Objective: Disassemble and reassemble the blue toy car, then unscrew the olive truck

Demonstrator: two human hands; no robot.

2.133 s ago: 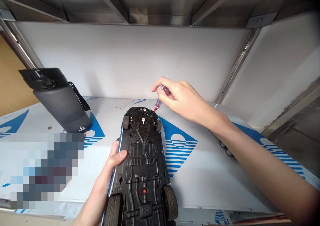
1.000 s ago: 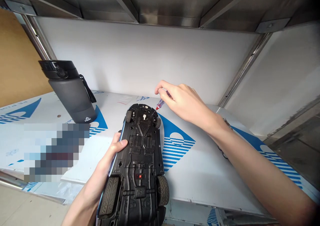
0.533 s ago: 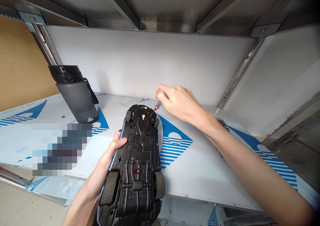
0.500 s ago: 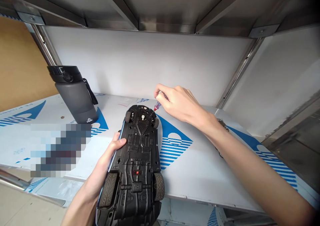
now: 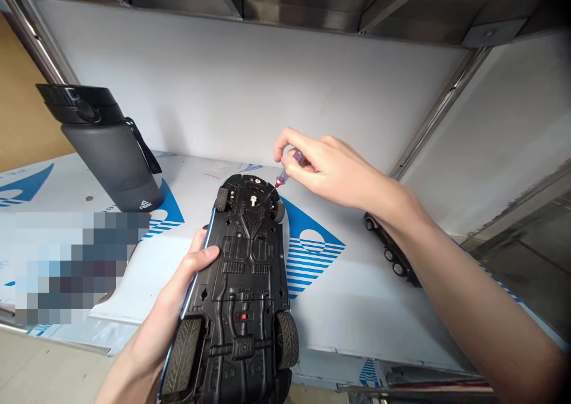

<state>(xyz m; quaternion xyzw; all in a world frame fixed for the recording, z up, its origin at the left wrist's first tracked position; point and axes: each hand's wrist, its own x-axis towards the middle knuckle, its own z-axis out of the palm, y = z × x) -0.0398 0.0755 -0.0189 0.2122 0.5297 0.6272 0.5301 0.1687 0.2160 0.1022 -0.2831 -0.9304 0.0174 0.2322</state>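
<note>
Inspected: a black toy car point(image 5: 243, 279), underside up, held along its left edge by the left hand point(image 5: 173, 300). The right hand point(image 5: 330, 169) pinches a small purple-handled screwdriver point(image 5: 288, 172), its tip at the car's underside beside the far wheel. A grey water bottle point(image 5: 109, 154) stands left of the car. A small black toy truck point(image 5: 390, 249) sits right of the car, under the right forearm.

Bright, soft light, seemingly diffuse, leaves only faint shadows on the white shelf panel point(image 5: 357, 326); the steel upright point(image 5: 439, 109) bows with wide-angle distortion, the top-right corner darkens, and a pixelated patch point(image 5: 74, 267) obscures the lower left.
</note>
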